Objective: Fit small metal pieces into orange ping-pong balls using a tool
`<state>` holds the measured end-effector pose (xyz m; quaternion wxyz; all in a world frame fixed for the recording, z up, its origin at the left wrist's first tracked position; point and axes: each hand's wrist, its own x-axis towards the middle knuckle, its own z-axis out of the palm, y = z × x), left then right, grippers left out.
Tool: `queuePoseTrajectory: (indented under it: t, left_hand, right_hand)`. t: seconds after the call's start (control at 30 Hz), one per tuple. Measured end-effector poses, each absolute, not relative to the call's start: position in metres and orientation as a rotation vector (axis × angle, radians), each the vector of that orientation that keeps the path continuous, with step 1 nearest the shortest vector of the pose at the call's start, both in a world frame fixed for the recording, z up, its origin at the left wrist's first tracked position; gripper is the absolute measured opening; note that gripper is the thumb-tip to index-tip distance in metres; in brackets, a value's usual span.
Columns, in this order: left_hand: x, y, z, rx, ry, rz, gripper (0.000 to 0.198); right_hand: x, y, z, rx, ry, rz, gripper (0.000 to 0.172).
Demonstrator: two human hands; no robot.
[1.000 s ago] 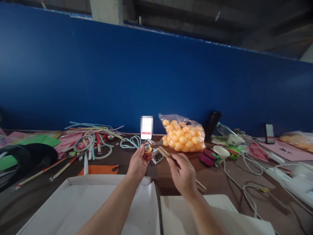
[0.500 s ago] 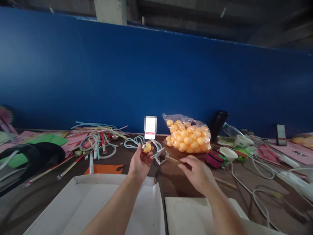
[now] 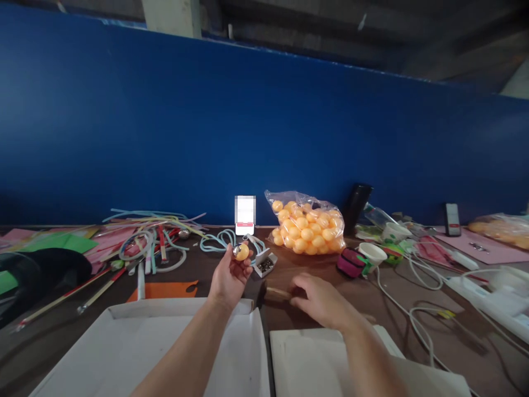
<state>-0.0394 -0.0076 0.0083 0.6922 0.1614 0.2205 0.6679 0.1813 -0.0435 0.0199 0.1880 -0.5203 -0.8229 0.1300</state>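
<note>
My left hand (image 3: 230, 278) is closed around an orange plastic ball (image 3: 242, 252), with a shiny silver round piece (image 3: 236, 252) against its left side. To the right, my right hand (image 3: 318, 300) grips the wooden handle (image 3: 278, 293) of what looks like a hammer, low over the table. Its dark head (image 3: 262, 293) points left and is blurred. Between and beyond the hands stands a small open white box (image 3: 265, 266) of small dark metal pieces. Behind it sits a clear bag of orange balls (image 3: 306, 227).
White cardboard (image 3: 173, 342) and a pale board (image 3: 308, 353) lie in front. A phone (image 3: 245, 223) leans at the blue partition (image 3: 206, 127). Coloured tubes (image 3: 152, 237) clutter the left; a purple pouch (image 3: 349, 262), white cup (image 3: 373, 253), and cables (image 3: 427, 331) lie right.
The hammer-like tool has come down and toward me in my right hand, away from the small box. My left hand still holds the ball. The whole view has shifted slightly.
</note>
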Motion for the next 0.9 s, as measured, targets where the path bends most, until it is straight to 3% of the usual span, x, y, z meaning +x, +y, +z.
queuePoseTrajectory:
  t: [0.43, 0.53, 0.63, 0.9]
  left_hand:
    - [-0.038, -0.009, 0.007, 0.354, 0.524, 1.455, 0.032]
    - [-0.037, -0.008, 0.006, 0.363, 0.518, 1.443, 0.030]
    - [-0.037, -0.009, 0.008, 0.382, 0.511, 1.436, 0.030]
    - [-0.038, -0.009, 0.006, 0.402, 0.491, 1.411, 0.030]
  right_hand:
    - [0.179, -0.044, 0.017, -1.424, -2.305, 0.569, 0.018]
    - [0.172, -0.035, 0.021, -1.436, -2.202, 0.445, 0.009]
    - [0.157, -0.015, 0.028, -1.620, -2.073, 0.223, 0.012]
    - [0.119, 0.034, 0.026, -1.776, -2.070, 0.165, 0.005]
